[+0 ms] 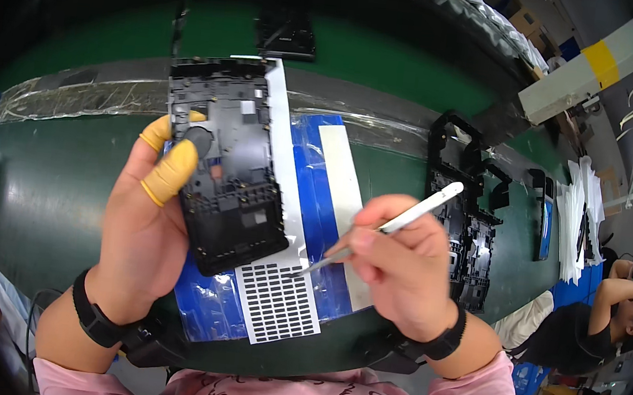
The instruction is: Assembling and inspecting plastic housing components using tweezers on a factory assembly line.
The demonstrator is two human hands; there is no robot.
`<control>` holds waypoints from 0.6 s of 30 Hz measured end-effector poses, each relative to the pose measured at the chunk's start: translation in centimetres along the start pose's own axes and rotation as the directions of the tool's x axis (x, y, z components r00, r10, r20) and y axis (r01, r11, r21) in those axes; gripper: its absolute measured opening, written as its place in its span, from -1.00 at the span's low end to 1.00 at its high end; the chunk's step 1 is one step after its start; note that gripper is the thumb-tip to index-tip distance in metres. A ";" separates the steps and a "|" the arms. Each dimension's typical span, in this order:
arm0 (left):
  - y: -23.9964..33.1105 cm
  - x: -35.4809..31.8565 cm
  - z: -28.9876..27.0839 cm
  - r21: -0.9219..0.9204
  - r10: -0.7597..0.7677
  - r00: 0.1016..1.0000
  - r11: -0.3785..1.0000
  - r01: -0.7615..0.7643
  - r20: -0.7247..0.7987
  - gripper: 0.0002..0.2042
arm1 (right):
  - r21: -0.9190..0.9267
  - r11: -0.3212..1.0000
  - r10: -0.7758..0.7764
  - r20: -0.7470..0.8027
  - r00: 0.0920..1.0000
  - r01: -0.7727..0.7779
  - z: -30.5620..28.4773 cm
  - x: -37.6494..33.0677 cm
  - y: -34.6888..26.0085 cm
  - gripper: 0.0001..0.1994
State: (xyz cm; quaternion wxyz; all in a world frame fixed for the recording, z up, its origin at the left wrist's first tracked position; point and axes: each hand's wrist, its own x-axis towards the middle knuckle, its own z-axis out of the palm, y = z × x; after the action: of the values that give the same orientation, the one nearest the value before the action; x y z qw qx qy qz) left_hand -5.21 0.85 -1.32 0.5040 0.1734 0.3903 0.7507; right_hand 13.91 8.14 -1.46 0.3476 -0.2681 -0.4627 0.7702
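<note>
My left hand (147, 210), with yellow finger cots on the thumb and a fingertip, is closed on a black plastic phone housing (239, 158). It holds the housing tilted, inner side up, above the bench. My right hand (406, 265) grips a white pen-like tool (422, 207) with a thin grey tip. That tip points down at the upper right of a white sheet of small black stickers (278, 305); whether it touches a sticker I cannot tell. Beneath the sheet lies a blue plastic-covered pad (204, 309), partly hidden by the housing and my left hand.
Several black plastic frames (473, 249) lie at the right on the green bench (65, 171). Beyond them are a blue-faced part (544, 221) and white strips (573, 217). A dark device (285, 36) sits at the back. Other people are at both sides.
</note>
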 end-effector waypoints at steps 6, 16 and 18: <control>-1.0 -1.8 0.9 0.013 -0.269 0.951 0.963 0.270 0.153 -0.57 | 0.005 0.981 -0.194 0.034 0.980 0.194 1.8 -0.9 -0.7 -0.84; -1.4 -2.4 0.6 -0.084 -0.279 0.944 0.951 0.297 0.175 -0.61 | -0.076 0.988 -0.136 -0.003 0.991 0.135 2.0 -1.5 0.7 -0.82; -1.4 -2.5 0.5 -0.088 -0.277 0.944 0.951 0.295 0.178 -0.61 | -0.078 0.989 -0.129 -0.008 0.992 0.128 2.0 -1.6 0.9 -0.82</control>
State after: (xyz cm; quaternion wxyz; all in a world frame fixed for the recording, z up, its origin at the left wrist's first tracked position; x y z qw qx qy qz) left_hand -2.90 -0.87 -1.76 0.6471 0.1470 0.3253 0.6736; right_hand 13.15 5.57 -1.25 0.3890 -0.2556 -0.5062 0.7260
